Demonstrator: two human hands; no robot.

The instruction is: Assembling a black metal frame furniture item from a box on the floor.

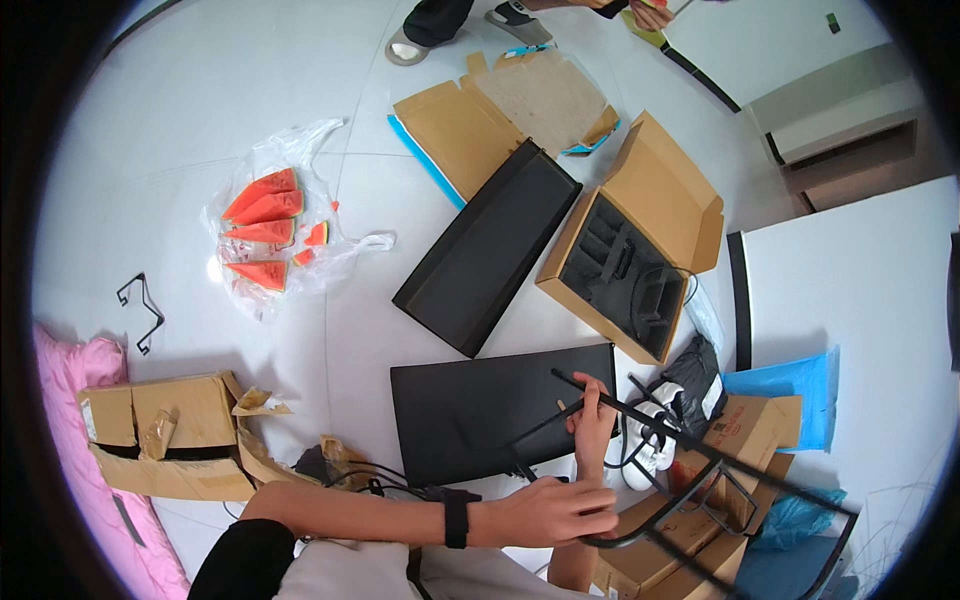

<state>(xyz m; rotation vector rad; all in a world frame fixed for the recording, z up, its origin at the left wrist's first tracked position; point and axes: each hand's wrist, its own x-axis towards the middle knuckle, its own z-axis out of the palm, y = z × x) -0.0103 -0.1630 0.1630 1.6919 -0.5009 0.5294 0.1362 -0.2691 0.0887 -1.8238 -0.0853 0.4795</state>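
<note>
Black metal frame (690, 442) held up at lower right, in front of shoes and cartons. Left hand (550, 512), black band at wrist: grip curled round a bent tube on its near side. Right hand (590, 412), farther forward: grip on a long tube near its upper end.

Behind the hands, a black board (470, 400) flat on the white floor (310, 360); a second black board (490, 250) slants beyond, its far end by opened-out cardboard (450, 130).

Right: open carton (600, 325) with dark foam inside; white shoes (652, 455), blue bag (790, 395), more cartons (745, 425).

Left: watermelon slices (265, 232) on a clear plastic bag (345, 250); bent black rod (150, 305); torn carton (185, 480) beside pink bedding (75, 360).

Top edge: another person's sandalled foot (407, 45).
</note>
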